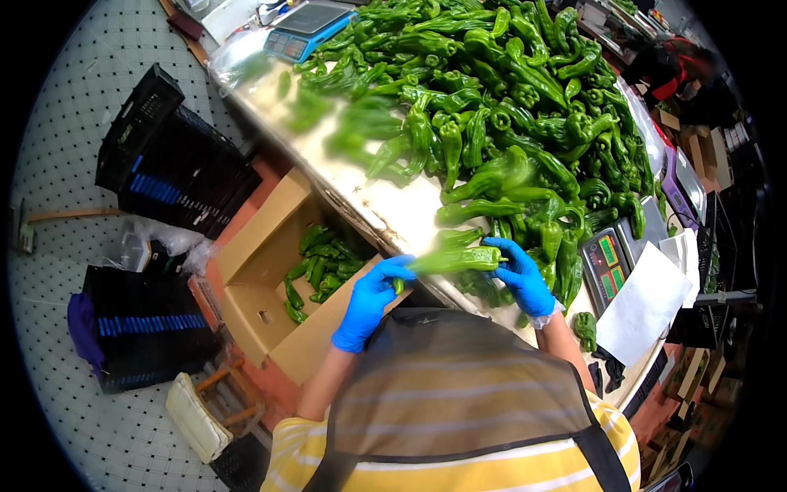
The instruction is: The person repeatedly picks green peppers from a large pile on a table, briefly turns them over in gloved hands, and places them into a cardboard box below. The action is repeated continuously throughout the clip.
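A long light-green pepper [466,260] spans the gap between my two blue-gloved hands, just above the table's near edge. My left hand [369,301] grips its blurred left end. A small green tip [398,286] pokes out under those fingers; I cannot tell whether it belongs to the same pepper. At the stem end, my right hand [522,280] pinches it with thumb and fingers. Beyond my hands, a large heap of green peppers [492,104] covers much of the pale table [375,197].
Left of the table, an open cardboard box [246,313] holds several green peppers [323,264]. Black crates [178,166] stand beyond it, near a padded stool [197,418]. A scale [605,258] and white paper [642,304] lie right; a blue scale [307,27] sits far left. Another person [670,67] is at upper right.
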Tool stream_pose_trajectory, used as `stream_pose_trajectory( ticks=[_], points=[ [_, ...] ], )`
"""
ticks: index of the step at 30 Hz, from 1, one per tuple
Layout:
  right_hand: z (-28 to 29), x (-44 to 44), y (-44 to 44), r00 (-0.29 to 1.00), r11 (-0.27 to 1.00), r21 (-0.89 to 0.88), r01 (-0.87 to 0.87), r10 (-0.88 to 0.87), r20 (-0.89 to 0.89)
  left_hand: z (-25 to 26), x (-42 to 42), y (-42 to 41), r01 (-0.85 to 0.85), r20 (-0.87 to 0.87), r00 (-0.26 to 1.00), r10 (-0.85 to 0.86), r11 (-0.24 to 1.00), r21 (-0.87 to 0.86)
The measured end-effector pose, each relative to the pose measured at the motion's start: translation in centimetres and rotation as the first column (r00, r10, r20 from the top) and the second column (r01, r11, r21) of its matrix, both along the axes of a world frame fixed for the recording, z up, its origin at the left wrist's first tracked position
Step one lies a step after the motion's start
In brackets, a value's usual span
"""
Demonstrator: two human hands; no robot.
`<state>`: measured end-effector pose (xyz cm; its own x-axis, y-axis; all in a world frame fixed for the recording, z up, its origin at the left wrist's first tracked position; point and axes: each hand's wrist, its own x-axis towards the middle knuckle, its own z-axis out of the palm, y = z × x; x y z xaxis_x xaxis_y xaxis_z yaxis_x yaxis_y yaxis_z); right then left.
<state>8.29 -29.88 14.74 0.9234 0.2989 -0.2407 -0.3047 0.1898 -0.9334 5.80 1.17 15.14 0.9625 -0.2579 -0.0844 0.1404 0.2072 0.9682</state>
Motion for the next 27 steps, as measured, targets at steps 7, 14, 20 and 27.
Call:
stream_pose_trajectory(
  ticks=[7,14,20,27],
  points=[
    [0.2,0.0,0.0,0.994,0.999,-0.037,0.032,-0.036,-0.103,0.5,0.1,-0.4,-0.021,-0.177,0.984,0.007,0.997,-0.077],
    [-2.6,0.6,0.1,0.969,0.992,-0.096,0.087,-0.107,-0.223,-1.3,0.1,-0.3,0.010,-0.162,0.986,-0.037,0.986,-0.165],
    [-2.5,0.9,0.4,0.928,0.982,-0.181,0.057,-0.119,-0.352,-0.9,0.0,0.1,-0.005,-0.167,0.986,-0.015,0.993,-0.116],
    [-1.8,1.3,1.0,0.866,0.958,-0.269,0.099,-0.216,-0.451,-1.9,0.0,0.3,-0.005,-0.185,0.983,0.007,1.000,0.013]
  ],
)
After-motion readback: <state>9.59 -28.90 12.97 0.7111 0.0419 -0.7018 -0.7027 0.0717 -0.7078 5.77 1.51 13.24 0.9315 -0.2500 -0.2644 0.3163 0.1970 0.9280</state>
